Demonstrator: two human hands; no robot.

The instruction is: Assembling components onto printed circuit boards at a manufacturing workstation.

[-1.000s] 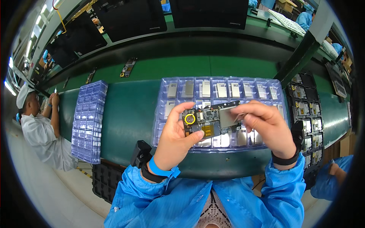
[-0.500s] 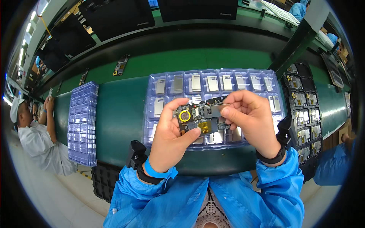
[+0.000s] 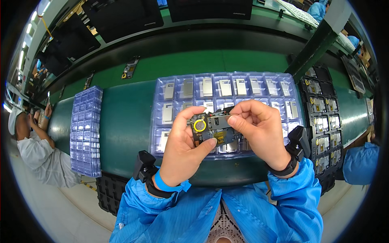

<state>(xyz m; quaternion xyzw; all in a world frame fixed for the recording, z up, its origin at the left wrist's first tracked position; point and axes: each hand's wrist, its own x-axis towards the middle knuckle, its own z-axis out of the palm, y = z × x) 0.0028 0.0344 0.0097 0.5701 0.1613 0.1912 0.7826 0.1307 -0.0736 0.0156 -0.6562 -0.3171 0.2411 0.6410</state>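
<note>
While my left hand [image 3: 184,148] grips the board [image 3: 223,132] above the tray [image 3: 152,139], my right hand [image 3: 261,133] pinches the plate [image 3: 220,121] over it. Uneven thumb pressure could, I judge, bend the plate.

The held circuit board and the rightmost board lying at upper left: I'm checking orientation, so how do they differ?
The held circuit board is between the left hand and right hand; the other board lies on the green strip. The held circuit board's yellow-ringed disc is at its left end; the other board's is at its end nearer the wearer. Both are dark with such a disc.
</note>
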